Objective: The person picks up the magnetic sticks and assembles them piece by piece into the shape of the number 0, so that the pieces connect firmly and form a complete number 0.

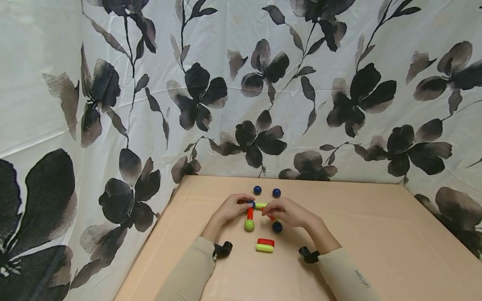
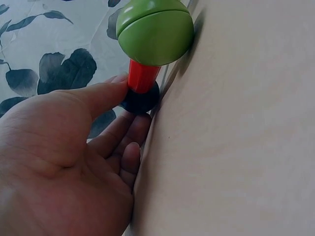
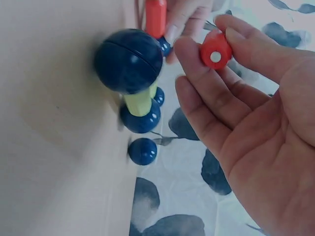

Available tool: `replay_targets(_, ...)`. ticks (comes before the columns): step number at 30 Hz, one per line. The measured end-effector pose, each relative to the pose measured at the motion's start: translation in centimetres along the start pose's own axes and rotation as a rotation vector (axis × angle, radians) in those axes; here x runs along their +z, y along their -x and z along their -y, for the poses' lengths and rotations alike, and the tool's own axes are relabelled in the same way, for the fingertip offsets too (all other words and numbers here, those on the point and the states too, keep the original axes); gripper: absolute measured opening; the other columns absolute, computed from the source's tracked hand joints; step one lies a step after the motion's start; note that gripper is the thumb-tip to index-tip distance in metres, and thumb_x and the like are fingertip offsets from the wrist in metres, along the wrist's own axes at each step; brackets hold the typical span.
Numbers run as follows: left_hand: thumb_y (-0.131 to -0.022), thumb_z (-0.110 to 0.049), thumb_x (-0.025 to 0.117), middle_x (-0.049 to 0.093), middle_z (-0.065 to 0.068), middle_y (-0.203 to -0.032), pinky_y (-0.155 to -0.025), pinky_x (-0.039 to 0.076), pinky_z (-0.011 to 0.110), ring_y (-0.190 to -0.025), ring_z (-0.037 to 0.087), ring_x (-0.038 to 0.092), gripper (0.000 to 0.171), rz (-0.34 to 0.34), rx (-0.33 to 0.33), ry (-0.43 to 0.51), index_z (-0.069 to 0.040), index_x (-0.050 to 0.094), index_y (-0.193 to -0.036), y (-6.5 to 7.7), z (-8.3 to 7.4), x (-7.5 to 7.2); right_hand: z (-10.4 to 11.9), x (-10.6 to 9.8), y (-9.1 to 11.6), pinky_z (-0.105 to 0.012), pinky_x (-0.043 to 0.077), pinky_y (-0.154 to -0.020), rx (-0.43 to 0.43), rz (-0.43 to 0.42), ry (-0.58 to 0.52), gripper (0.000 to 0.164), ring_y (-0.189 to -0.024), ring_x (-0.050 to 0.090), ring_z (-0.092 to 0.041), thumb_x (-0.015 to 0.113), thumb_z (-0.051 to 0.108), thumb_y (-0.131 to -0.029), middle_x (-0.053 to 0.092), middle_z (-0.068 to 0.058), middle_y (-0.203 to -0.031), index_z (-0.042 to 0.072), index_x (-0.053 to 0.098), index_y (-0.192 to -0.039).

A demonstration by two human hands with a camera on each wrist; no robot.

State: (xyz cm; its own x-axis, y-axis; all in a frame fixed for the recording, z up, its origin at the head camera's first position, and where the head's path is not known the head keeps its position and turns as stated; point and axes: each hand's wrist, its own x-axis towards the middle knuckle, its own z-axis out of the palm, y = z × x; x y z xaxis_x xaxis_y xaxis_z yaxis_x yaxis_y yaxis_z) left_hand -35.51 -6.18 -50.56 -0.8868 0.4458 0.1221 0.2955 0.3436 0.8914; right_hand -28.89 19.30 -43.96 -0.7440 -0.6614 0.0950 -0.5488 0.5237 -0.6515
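My left hand (image 1: 234,207) pinches a blue ball (image 2: 141,100) between thumb and fingers. Joined to that ball is a red rod (image 1: 250,213), with a green ball (image 2: 155,32) at the rod's near end. A yellow-green rod (image 1: 260,205) runs from the held ball toward the right hand. Between thumb and fingertips my right hand (image 3: 246,93) pinches another red rod (image 3: 216,53), its pale round end facing the wrist camera. Beside this hand lies a blue ball (image 3: 129,61); a yellow-green rod (image 3: 138,102) and a further blue ball (image 3: 140,119) show behind it.
Two loose blue balls, one left (image 1: 257,190) and one right (image 1: 276,193), lie beyond the hands. Nearer me, a red rod (image 1: 265,241) and a yellow-green rod (image 1: 264,248) lie side by side on the table (image 1: 376,242). A floral cloth (image 1: 301,104) hangs behind the table.
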Motion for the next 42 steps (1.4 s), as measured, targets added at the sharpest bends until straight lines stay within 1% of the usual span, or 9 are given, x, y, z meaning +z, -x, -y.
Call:
replay_targets(2,-0.102,-0.017,0.067,0.074,0.004,-0.120,-0.099,0.051,0.035,-0.106,0.017,0.062,0.029,0.003,-0.010,0.001,-0.007,0.072,-0.129,0.0,0.0,0.0,0.1,-0.3,0.3,-0.025,0.055,-0.080,0.024,0.014,-0.023,0.019,-0.090,0.067,-0.022,0.064,0.008,-0.102,0.075,-0.017,-0.109,0.005,0.076,-0.117)
replay_targets(4,-0.103,-0.017,0.067,0.073,0.004,-0.120,-0.101,0.050,0.037,-0.107,0.017,0.062,0.029,0.003,-0.016,0.002,-0.007,0.072,-0.129,0.1,-0.1,0.0,0.2,-0.5,0.5,-0.024,0.055,-0.082,0.056,0.033,-0.038,0.021,-0.093,0.066,-0.021,0.068,0.008,-0.101,0.074,-0.014,-0.111,0.006,0.075,-0.120)
replay_targets(11,-0.103,-0.018,0.067,0.073,0.003,-0.119,-0.101,0.050,0.040,-0.106,0.019,0.061,0.027,-0.006,-0.013,-0.026,-0.009,0.073,-0.128,0.2,-0.3,-0.1,0.2,-0.7,0.8,-0.023,0.055,-0.079,0.107,0.067,-0.063,0.025,-0.089,0.063,-0.018,0.078,0.009,-0.093,0.074,0.000,-0.096,0.005,0.077,-0.117)
replay_targets(17,-0.102,-0.016,0.067,0.074,0.003,-0.119,-0.100,0.051,0.038,-0.105,0.017,0.061,0.027,-0.005,-0.014,-0.013,-0.008,0.073,-0.128,0.2,-0.4,-0.1,-0.1,-1.1,1.1,-0.023,0.053,-0.072,0.108,0.095,-0.070,0.026,-0.080,0.062,-0.013,0.084,0.015,-0.088,0.075,0.005,-0.087,0.008,0.081,-0.112)
replay_targets(24,-0.103,-0.017,0.067,0.074,0.003,-0.120,-0.101,0.051,0.038,-0.106,0.017,0.062,0.027,-0.007,-0.011,-0.013,-0.009,0.073,-0.128,0.2,-0.3,-0.2,0.3,-1.6,1.6,-0.026,0.054,-0.067,0.151,0.195,-0.148,0.026,-0.068,0.067,-0.015,0.086,0.017,-0.087,0.077,-0.004,-0.082,0.005,0.081,-0.109)
replay_targets(30,-0.102,-0.017,0.068,0.074,0.004,-0.120,-0.099,0.051,0.036,-0.106,0.017,0.061,0.027,-0.007,-0.010,-0.001,-0.008,0.073,-0.127,0.2,-0.1,-0.3,0.6,-1.3,1.9,-0.027,0.058,-0.067,0.201,0.293,-0.217,0.022,-0.066,0.066,-0.013,0.085,0.015,-0.087,0.077,-0.005,-0.082,0.004,0.081,-0.106)
replay_targets(34,-0.102,-0.016,0.067,0.074,0.004,-0.121,-0.098,0.052,0.035,-0.105,0.017,0.061,0.028,-0.006,-0.014,0.006,-0.008,0.073,-0.128,0.2,-0.2,-0.3,0.8,-1.0,2.0,-0.036,0.063,-0.069,0.253,0.351,-0.260,0.020,-0.069,0.075,-0.023,0.085,0.014,-0.087,0.077,-0.007,-0.081,0.003,0.081,-0.104)
replay_targets(38,-0.103,-0.015,0.067,0.074,0.004,-0.121,-0.098,0.052,0.035,-0.106,0.017,0.061,0.028,-0.006,-0.018,0.009,-0.007,0.072,-0.129,0.3,-0.3,-0.2,0.9,-0.7,2.1,-0.046,0.063,-0.070,0.300,0.373,-0.261,0.016,-0.073,0.078,-0.034,0.086,0.013,-0.086,0.078,-0.009,-0.081,0.005,0.082,-0.100)
replay_targets(42,-0.103,-0.016,0.067,0.073,0.004,-0.121,-0.098,0.052,0.035,-0.105,0.017,0.061,0.028,-0.005,-0.024,0.013,-0.008,0.072,-0.129,0.2,-0.2,-0.1,0.9,-0.4,2.2,-0.046,0.063,-0.069,0.339,0.371,-0.260,0.014,-0.072,0.078,-0.035,0.086,0.012,-0.086,0.079,-0.010,-0.083,0.007,0.082,-0.098)
